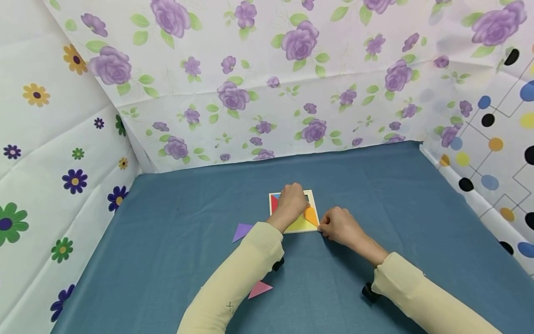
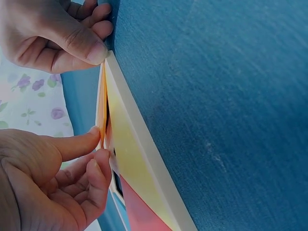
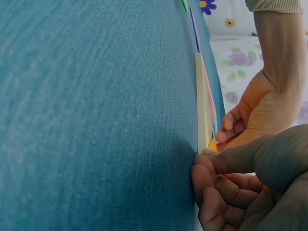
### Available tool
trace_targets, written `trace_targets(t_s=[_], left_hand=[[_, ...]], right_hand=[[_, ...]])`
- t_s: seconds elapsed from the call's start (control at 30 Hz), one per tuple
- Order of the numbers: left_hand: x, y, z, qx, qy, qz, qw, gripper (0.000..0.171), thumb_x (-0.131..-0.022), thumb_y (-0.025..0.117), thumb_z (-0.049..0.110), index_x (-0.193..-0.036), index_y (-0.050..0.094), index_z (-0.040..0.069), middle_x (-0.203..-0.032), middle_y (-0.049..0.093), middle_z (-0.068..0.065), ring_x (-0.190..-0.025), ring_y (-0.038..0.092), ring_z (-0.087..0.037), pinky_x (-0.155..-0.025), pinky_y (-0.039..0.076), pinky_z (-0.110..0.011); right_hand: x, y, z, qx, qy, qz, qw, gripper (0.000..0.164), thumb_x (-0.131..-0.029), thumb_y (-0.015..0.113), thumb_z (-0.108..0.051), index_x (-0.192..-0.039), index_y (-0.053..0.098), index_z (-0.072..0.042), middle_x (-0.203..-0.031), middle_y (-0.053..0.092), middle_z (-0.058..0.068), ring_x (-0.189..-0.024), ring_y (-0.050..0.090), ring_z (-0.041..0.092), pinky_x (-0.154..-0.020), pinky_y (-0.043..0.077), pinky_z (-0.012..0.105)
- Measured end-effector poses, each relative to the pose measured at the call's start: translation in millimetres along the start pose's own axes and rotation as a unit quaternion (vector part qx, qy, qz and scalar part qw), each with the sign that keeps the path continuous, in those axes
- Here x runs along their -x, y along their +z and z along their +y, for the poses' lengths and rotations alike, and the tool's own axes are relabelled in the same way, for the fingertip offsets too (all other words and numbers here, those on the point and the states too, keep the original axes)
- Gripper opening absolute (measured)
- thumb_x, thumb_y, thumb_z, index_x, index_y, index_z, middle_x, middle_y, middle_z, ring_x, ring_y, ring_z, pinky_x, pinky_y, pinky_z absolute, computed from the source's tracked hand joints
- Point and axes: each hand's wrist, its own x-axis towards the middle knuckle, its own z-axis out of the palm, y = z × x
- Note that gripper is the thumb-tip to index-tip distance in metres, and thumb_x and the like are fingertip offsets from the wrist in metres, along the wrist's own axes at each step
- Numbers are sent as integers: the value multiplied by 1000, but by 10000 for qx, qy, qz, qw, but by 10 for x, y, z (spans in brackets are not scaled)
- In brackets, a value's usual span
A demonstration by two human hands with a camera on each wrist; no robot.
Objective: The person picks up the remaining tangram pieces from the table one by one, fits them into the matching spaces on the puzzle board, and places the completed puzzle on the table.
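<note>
A square tangram tray (image 1: 298,231) with a pale frame lies on the blue cloth. Inside it are a yellow piece (image 1: 301,225), a red piece (image 1: 273,202) and a bit of blue. My left hand (image 1: 292,204) reaches over the tray and covers part of it. Between its thumb and fingers it pinches an orange tangram piece (image 2: 102,103), one edge of which stands raised in the left wrist view. With thumb and forefinger, my right hand (image 1: 340,226) grips the tray's near right corner, as the right wrist view (image 3: 240,178) also shows.
Left of the tray lies a purple triangle (image 1: 241,232), partly behind the left sleeve. A pink triangle (image 1: 259,289) lies nearer, beside that forearm. A green tip (image 3: 185,5) shows in the right wrist view. Flowered sheets (image 1: 267,93) hang behind the blue cloth (image 1: 167,260).
</note>
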Motion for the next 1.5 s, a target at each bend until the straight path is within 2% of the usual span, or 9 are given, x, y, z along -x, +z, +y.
trace_targets(t_s=[0.4,0.57,0.9,1.1,1.37,1.5], left_hand=[[6,18,-1,6,-121,-95,9999,19,-87,85,18,-82,75,3,-80,65,-7,-64,55,-19,-53,41,-27],[4,31,4,8,-178,-172,9997,19,-88,85,18,-89,76,2,-80,64,-7,-62,54,-20,-51,39,-26],[47,4,39,-159,-53,-251,9995,24,-86,87,19,-98,77,1,-90,69,-9,-67,57,-19,-55,44,-26],[30,13,39,-261,-34,-282,9993,23,-85,87,19,-95,77,2,-90,70,-9,-70,59,-19,-58,46,-27],[17,32,28,-252,-82,-251,9993,25,-86,87,20,-99,77,1,-88,68,-9,-69,58,-21,-57,45,-26],[22,52,20,-304,-6,-211,9993,25,-86,87,20,-99,77,1,-88,68,-9,-68,57,-21,-56,43,-26]], right_hand=[[-8,-3,-10,43,23,-13,10000,17,-93,75,-4,-76,77,-6,-63,67,2,-54,62,15,-51,52,31],[-4,-4,-12,45,30,-4,10000,17,-93,75,-4,-77,77,-6,-63,67,2,-54,61,15,-51,52,31],[0,3,-17,73,65,22,9999,16,-93,75,-4,-77,78,-5,-63,66,2,-54,61,15,-50,51,31],[-1,2,-17,64,43,16,10000,16,-93,75,-4,-78,78,-5,-63,67,2,-55,62,15,-51,52,31],[0,2,-12,33,-12,-1,10000,15,-94,75,-4,-79,78,-5,-64,67,2,-55,62,15,-51,52,31],[-1,-1,-11,47,-9,-3,10000,15,-93,75,-4,-79,78,-4,-64,67,2,-55,62,15,-51,52,31]])
